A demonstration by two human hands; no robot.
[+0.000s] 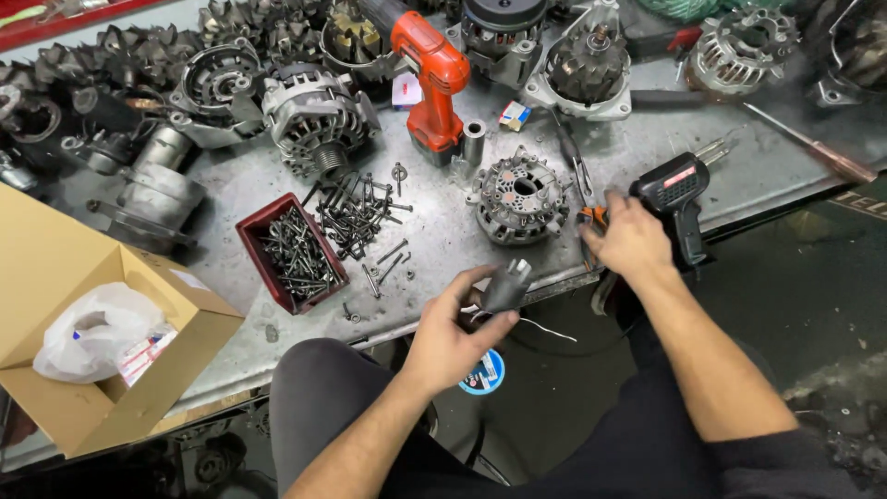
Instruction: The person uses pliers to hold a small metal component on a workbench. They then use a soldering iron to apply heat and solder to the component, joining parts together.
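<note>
My left hand [450, 334] holds a small grey metal part [507, 285] with a thin wire trailing from it, raised over my lap in front of the bench edge. My right hand [630, 240] rests on the bench edge, its fingers on an orange-handled hand tool [592, 216]. A black soldering gun [680, 196] lies just right of that hand. A round grey alternator end piece [519, 199] sits on the bench just left of the tool.
A red tray of bolts [290, 251] and loose bolts [356, 211] lie mid-bench. An orange cordless drill [431, 79] stands behind. Several alternators [314, 115] crowd the back. An open cardboard box [83, 351] sits at left, a long screwdriver [813, 148] at right.
</note>
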